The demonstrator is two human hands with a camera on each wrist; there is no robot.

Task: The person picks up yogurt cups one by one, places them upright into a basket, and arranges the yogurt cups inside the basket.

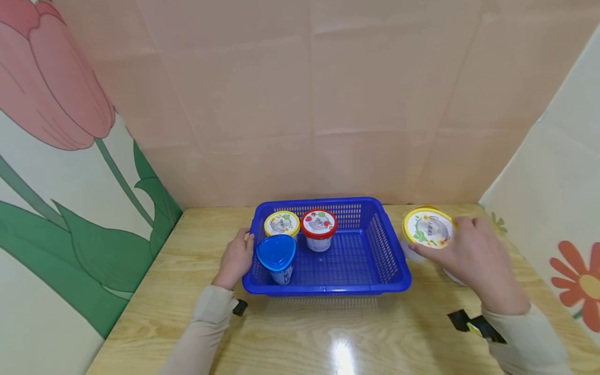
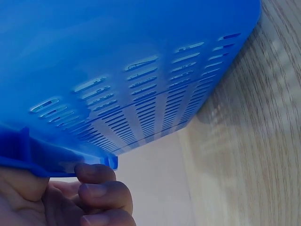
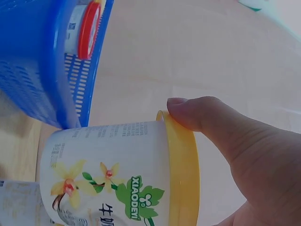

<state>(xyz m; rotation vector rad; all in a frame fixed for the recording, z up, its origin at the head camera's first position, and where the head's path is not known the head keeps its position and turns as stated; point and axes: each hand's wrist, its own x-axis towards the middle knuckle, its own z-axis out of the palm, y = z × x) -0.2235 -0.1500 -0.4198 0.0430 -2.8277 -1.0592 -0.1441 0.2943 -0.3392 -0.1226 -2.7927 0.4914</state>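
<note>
My right hand (image 1: 483, 258) grips an ice cream tub with a yellow lid (image 1: 428, 228) by its lid edge, just right of the blue plastic basket (image 1: 328, 288). In the right wrist view the tub (image 3: 108, 174) is white with yellow flowers, and the thumb presses on its lid rim. On the basket's left side, my left hand (image 1: 236, 259) holds the rim; the left wrist view shows its curled fingers (image 2: 106, 195) at the rim. Inside the basket stand another yellow-lidded tub (image 1: 281, 223), a red-lidded tub (image 1: 319, 229) and a tub with a blue, rounded-triangular lid (image 1: 276, 252).
Partly hidden by my right hand, another white tub (image 1: 454, 277) stands on the wooden table (image 1: 300, 333). An orange edge (image 1: 427, 208) shows behind the held tub. A beige back wall (image 1: 300, 104) and flower-painted side walls enclose the table.
</note>
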